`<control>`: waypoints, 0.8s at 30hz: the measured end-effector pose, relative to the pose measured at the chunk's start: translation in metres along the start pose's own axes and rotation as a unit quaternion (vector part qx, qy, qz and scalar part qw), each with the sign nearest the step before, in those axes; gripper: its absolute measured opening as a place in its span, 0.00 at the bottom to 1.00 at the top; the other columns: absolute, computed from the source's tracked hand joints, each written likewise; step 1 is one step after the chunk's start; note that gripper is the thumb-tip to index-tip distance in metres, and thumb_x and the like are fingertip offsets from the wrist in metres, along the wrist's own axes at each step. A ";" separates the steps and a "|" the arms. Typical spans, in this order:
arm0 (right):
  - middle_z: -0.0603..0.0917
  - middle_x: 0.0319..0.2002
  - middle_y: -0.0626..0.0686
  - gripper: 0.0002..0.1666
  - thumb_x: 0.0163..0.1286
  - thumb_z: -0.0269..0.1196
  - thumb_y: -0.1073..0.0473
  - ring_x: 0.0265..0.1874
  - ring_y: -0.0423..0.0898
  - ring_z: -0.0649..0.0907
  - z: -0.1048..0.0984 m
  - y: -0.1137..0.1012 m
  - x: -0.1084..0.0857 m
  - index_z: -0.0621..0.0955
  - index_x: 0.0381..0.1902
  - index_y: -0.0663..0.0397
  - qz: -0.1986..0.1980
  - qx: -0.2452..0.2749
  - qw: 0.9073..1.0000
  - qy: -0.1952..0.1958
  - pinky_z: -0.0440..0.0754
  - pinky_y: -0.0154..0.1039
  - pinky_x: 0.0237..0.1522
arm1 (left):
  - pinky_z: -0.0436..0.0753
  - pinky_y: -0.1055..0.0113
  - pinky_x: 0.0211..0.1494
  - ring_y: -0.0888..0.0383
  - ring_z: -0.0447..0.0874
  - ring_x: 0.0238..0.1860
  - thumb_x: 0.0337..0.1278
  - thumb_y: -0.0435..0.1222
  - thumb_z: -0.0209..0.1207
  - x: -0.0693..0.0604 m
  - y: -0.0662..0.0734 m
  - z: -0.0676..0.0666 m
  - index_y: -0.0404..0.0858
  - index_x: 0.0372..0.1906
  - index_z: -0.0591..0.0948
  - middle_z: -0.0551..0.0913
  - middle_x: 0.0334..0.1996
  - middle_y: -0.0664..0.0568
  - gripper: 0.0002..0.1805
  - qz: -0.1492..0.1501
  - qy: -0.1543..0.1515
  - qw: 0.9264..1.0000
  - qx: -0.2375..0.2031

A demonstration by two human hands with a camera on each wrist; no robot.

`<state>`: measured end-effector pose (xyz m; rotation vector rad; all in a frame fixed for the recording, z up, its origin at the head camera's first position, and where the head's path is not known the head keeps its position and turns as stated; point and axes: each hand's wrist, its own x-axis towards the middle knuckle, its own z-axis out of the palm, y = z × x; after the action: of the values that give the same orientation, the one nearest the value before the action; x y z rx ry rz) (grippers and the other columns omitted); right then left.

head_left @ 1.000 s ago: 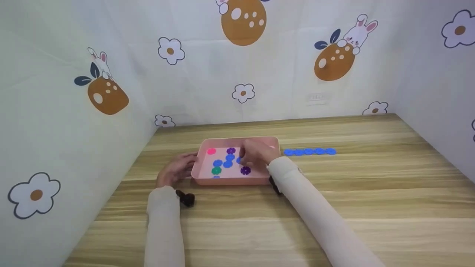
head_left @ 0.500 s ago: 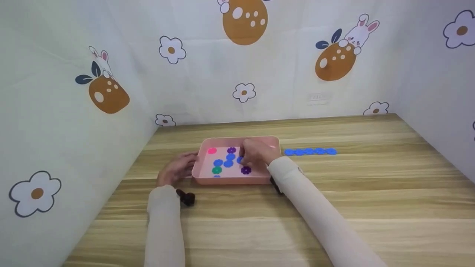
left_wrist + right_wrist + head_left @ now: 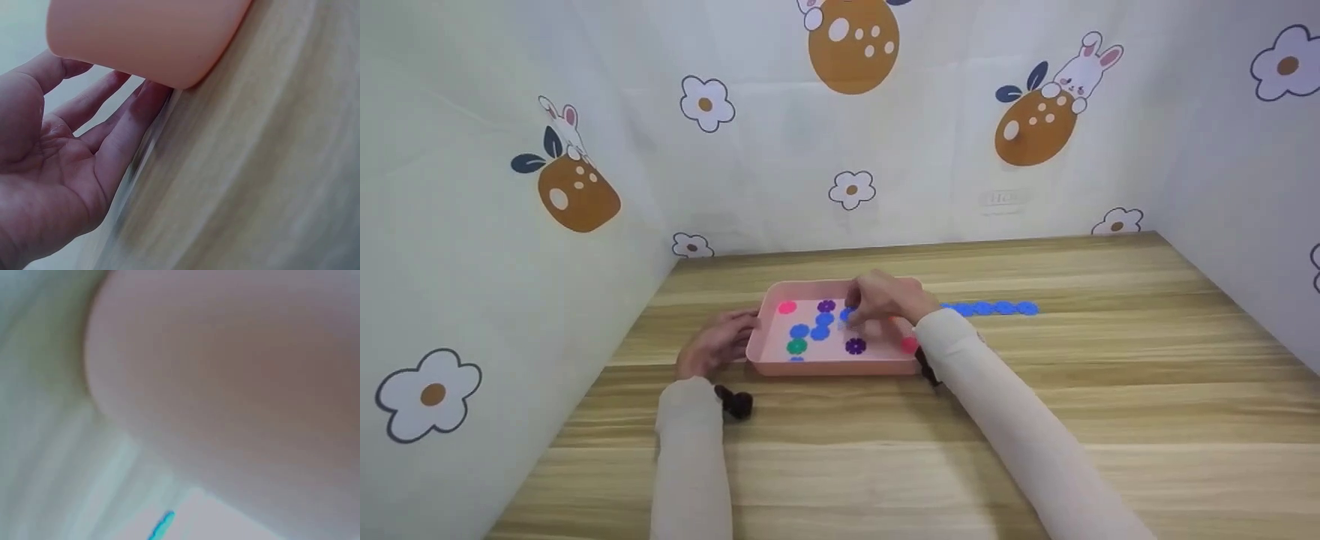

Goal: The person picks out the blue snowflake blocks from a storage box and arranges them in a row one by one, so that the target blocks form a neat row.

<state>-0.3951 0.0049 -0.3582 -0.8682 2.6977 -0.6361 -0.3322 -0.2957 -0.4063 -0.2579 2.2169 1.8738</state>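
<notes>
A pink tray [image 3: 832,368] on the table holds several flower-shaped plastic discs: blue [image 3: 820,332], purple [image 3: 855,346], green [image 3: 796,346] and pink [image 3: 787,307]. Over its middle my right hand [image 3: 885,296] pinches a blue disc [image 3: 847,313] between thumb and fingers, partly hidden by them. My left hand [image 3: 720,345] rests against the tray's left side; in the left wrist view its fairly straight fingers touch the outer wall [image 3: 146,39]. Blurred pinkish surface fills most of the right wrist view, with a thin blue edge [image 3: 162,526] at the bottom.
Right of the tray, a straight row of blue discs [image 3: 994,308] lies on the wooden table [image 3: 840,465], its near end partly behind the right hand. A patterned cloth [image 3: 780,150] hangs along the back and sides.
My right hand has risen slightly and shifted right, lifting the blue disc from the tray floor. A pink disc by the right wrist has come into sight. The left hand stays put.
</notes>
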 end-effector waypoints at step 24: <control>0.86 0.41 0.59 0.18 0.60 0.70 0.60 0.42 0.52 0.80 -0.046 0.060 -0.041 0.86 0.48 0.60 -0.068 -0.013 0.995 0.066 0.81 0.47 0.50 | 0.86 0.68 0.52 0.62 0.84 0.48 0.72 0.38 0.52 0.002 0.002 0.000 0.37 0.75 0.65 0.78 0.65 0.40 0.30 -0.005 -0.006 1.000 0.003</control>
<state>-0.4081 0.0887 -0.3425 -1.0609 2.7873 -0.7113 -0.3346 -0.2955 -0.4047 -0.2563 2.2083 1.8584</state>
